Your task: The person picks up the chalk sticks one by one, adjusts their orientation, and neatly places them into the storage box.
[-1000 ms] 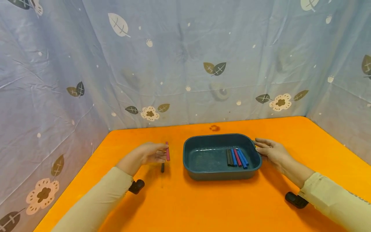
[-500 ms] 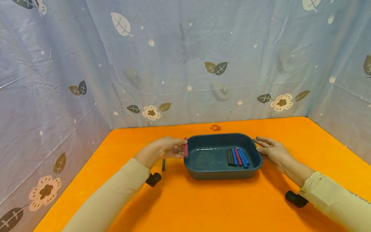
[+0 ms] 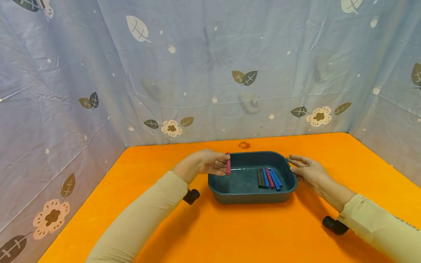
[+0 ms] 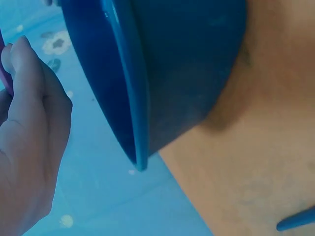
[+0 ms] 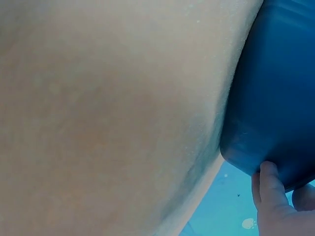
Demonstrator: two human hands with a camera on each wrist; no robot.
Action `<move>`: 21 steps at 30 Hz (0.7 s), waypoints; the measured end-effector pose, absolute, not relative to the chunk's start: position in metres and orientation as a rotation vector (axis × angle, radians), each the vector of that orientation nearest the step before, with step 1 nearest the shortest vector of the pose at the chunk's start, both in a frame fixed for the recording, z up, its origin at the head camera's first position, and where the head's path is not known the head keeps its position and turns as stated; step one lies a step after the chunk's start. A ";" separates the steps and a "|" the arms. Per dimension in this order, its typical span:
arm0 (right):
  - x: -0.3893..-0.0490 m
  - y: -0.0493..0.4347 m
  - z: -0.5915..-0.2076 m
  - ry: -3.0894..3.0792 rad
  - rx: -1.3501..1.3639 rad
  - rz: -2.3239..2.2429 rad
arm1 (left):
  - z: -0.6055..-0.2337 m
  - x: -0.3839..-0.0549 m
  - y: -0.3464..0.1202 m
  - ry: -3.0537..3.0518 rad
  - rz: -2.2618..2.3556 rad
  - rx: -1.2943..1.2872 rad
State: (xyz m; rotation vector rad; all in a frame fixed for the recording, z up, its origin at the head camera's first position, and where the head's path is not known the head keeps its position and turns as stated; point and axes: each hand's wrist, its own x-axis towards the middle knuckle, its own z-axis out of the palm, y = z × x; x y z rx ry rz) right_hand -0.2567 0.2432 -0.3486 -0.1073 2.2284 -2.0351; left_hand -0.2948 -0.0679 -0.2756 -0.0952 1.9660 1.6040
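Note:
In the head view my left hand pinches a slim pink crayon-like stick upright over the left side of a dark blue-grey tub. Fingers and thumb of my right hand touch the tub's right end from outside; they are fairly straight. Inside the tub, toward the right, several sticks lie side by side: black, blue and one pink. The left wrist view shows the tub's wall beside the left hand and another stick on the table. The right wrist view has right fingers against the tub.
The tub stands on an orange table. A pale blue patterned curtain closes off the back and both sides. Black wrist devices hang below both sleeves, the left one in front of the tub's left end.
My left hand has carried the pink stick rightward, from the table's left part to over the tub. Its arm now hides the dark stick on the table. My right hand stays at the tub.

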 end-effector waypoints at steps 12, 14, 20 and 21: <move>-0.257 0.242 -0.348 2.266 -0.082 -2.003 | -0.271 -0.296 -0.046 1.958 1.549 -0.060; -0.258 0.242 -0.348 2.265 -0.085 -2.010 | -0.270 -0.297 -0.042 1.956 1.542 -0.052; -0.257 0.242 -0.349 2.276 -0.083 -2.003 | -0.267 -0.303 -0.031 1.933 1.535 -0.023; -0.257 0.242 -0.349 2.279 -0.084 -1.995 | -0.266 -0.304 -0.029 1.931 1.532 -0.013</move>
